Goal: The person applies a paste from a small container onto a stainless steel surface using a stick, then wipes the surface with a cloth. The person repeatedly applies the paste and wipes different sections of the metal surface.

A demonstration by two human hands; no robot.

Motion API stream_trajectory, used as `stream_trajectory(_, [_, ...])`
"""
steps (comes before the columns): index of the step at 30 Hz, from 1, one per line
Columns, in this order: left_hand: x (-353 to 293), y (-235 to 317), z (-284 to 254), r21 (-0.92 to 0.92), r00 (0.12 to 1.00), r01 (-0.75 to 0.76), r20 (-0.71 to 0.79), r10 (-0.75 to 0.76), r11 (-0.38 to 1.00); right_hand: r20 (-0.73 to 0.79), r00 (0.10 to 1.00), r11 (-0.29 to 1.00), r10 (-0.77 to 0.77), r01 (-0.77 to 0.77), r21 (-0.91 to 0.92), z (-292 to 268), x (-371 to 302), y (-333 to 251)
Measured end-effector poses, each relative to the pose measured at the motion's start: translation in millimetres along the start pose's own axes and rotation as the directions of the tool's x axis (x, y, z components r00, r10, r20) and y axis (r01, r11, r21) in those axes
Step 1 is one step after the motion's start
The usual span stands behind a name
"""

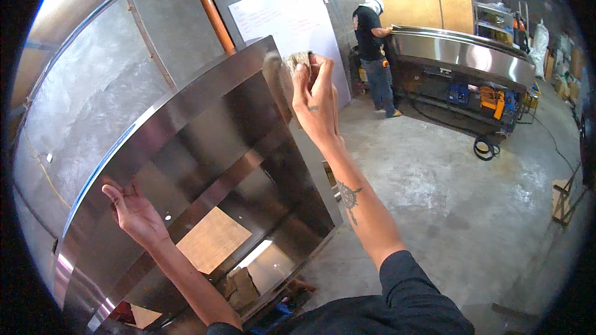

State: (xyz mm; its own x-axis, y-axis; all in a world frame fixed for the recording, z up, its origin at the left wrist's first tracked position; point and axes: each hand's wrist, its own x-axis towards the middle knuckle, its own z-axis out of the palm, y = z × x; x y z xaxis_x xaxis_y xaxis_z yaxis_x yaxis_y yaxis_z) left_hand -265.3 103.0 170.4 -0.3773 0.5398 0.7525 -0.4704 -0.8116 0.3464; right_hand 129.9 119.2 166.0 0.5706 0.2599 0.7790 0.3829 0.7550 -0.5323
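A large, shiny stainless steel frame [186, 108] tilts across the left half, with a strip of blue film [115, 149] along its outer edge. Pinched in my right hand [318, 102] is a pale, crumpled wad [297, 60], held at the frame's far top corner; whether it is cloth or a scouring pad is hard to tell. My left hand [141, 218] lies at the frame's left part, thumb apart from the fingers, holding nothing that I can see. Its fingertips are partly hidden and dark against the metal.
A person [372, 49] in dark clothes and a white head covering stands at another long metal piece [465, 49] on a bench. A coiled black hose [486, 148] lies on the concrete floor. A whiteboard [292, 22] leans at the back wall beside an orange pipe [211, 9].
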Motion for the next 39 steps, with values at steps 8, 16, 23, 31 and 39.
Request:
stream_trajectory(8, [-3,3,7,-0.002,1.0,0.003,-0.007,-0.003,1.0,-0.154,0.911,0.898,-0.383,0.329,-0.292,58,53,4])
stream_trajectory(16, [-3,11,-3,0.017,1.0,0.02,-0.001,-0.02,1.0,-0.06,0.967,0.944,-0.247,0.226,-0.242,70,15,-13])
stream_trajectory(23, [-9,0,6,-0.063,0.999,0.023,-0.038,-0.026,0.998,0.006,0.962,0.938,-0.273,0.267,-0.222,68,-23,-12])
stream_trajectory(31, [-5,1,20,-0.04,1.0,0.01,-0.02,-0.011,0.999,0.219,0.96,0.963,0.173,-0.211,0.165,52,-88,9])
stream_trajectory(39, [-11,-1,14,-0.071,1.0,0.011,-0.008,-0.011,0.997,0.174,0.956,0.95,0.238,-0.266,0.164,50,-50,-29])
